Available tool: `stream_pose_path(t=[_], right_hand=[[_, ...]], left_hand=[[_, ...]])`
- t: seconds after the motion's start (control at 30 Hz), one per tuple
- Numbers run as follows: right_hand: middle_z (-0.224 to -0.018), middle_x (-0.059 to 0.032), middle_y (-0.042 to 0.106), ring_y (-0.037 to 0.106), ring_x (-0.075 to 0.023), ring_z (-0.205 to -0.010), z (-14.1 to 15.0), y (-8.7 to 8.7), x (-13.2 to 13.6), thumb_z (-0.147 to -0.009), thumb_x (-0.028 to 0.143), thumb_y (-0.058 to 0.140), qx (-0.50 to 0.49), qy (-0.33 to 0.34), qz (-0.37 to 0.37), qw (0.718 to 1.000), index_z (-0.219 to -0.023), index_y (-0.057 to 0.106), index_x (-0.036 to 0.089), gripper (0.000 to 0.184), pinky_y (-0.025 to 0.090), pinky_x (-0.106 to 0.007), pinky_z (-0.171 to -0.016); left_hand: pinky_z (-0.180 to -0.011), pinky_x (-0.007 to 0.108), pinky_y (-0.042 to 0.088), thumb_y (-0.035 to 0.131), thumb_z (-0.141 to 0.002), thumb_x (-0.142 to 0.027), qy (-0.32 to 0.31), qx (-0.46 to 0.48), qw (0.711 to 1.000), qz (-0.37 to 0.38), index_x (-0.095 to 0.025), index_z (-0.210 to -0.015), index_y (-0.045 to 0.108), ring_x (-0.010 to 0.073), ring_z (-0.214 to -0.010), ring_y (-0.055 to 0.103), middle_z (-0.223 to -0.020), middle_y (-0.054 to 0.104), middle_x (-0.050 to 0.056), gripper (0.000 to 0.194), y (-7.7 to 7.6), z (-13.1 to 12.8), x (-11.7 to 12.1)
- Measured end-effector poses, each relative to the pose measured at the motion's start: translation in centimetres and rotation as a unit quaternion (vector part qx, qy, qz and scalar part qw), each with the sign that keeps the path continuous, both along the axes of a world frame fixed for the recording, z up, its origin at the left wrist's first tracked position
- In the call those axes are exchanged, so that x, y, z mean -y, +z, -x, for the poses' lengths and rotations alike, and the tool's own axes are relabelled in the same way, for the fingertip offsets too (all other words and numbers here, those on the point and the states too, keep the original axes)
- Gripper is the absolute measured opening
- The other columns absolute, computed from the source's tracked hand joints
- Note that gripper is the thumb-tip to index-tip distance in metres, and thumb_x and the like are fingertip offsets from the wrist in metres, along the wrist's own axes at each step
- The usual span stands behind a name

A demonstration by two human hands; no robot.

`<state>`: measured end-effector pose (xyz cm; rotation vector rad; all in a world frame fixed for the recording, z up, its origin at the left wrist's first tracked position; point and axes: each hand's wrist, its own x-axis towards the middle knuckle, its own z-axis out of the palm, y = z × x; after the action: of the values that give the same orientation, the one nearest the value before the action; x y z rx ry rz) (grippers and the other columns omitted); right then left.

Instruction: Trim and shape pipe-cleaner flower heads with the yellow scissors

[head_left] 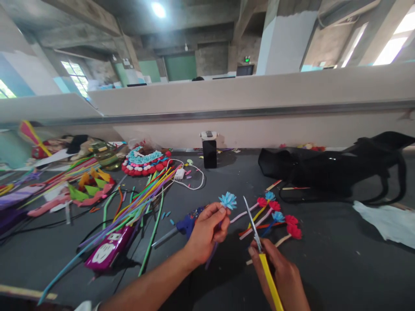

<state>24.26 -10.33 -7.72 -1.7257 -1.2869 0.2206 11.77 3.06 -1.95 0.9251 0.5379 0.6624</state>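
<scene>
A light blue paper flower (pixel 228 201) is pinched in my left hand (pixel 209 231), its petals above my fingertips. Below that hand hangs a purple stem (pixel 211 255). My right hand (pixel 280 274) is closed on yellow-handled scissors (pixel 266 270), whose blades point up and stand apart from the flower. Beyond the scissors, several red flowers (pixel 292 225) and blue flowers (pixel 278 217) on coloured stems lie on the dark table (pixel 327 263). Behind my left hand rests a blue glue gun (pixel 187 223) with a glue stick in its rear, partly hidden.
Coloured pipe cleaners (pixel 151 190) spread across the left, over a purple case (pixel 110 250). A white cable (pixel 201 172) lies near a black phone (pixel 210 154) standing upright. To the right are a black bag (pixel 324 168) and a white sheet (pixel 385 222). A low partition (pixel 227 95) bounds the back.
</scene>
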Motion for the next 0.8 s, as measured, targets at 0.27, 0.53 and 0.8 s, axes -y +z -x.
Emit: stream_pose_path(t=[0.27, 0.53, 0.8], right_hand=[[-0.058, 0.0023, 0.067, 0.061, -0.0101, -0.043, 0.2, -0.6, 0.4, -0.091, 0.042, 0.052, 0.078, 0.010, -0.009, 0.997, -0.097, 0.064, 0.018, 0.027, 0.047, -0.012, -0.046], [-0.061, 0.0033, 0.068, 0.064, -0.0111, -0.043, 0.1, -0.5, 1.3, -0.090, 0.046, 0.052, 0.111, -0.012, 0.028, 0.993, -0.104, 0.063, 0.021, 0.031, 0.048, -0.014, -0.045], [-0.066, 0.0024, 0.071, 0.066, -0.0108, -0.046, -0.3, -1.1, 1.3, -0.089, 0.042, 0.057, 0.144, -0.007, -0.006, 0.990, -0.107, 0.062, 0.019, 0.030, 0.050, -0.013, -0.046]], left_hand=[[-0.037, 0.017, 0.015, 0.063, -0.082, -0.040, -0.009, 0.002, 1.000, 0.017, -0.015, -0.081, 0.056, 0.0019, -0.035, 0.020, -0.046, 0.040, -0.009, 0.026, -0.1, 0.3, 0.4], [-0.036, 0.017, 0.013, 0.062, -0.084, -0.037, -0.011, 0.029, 0.999, 0.044, -0.015, -0.080, 0.057, 0.0017, -0.035, 0.019, -0.045, 0.038, -0.009, 0.023, -0.3, 0.6, 0.4], [-0.036, 0.017, 0.014, 0.062, -0.084, -0.035, -0.022, 0.052, 0.997, 0.052, -0.014, -0.079, 0.057, 0.0016, -0.033, 0.019, -0.043, 0.037, -0.009, 0.022, -0.5, 0.6, 0.5]])
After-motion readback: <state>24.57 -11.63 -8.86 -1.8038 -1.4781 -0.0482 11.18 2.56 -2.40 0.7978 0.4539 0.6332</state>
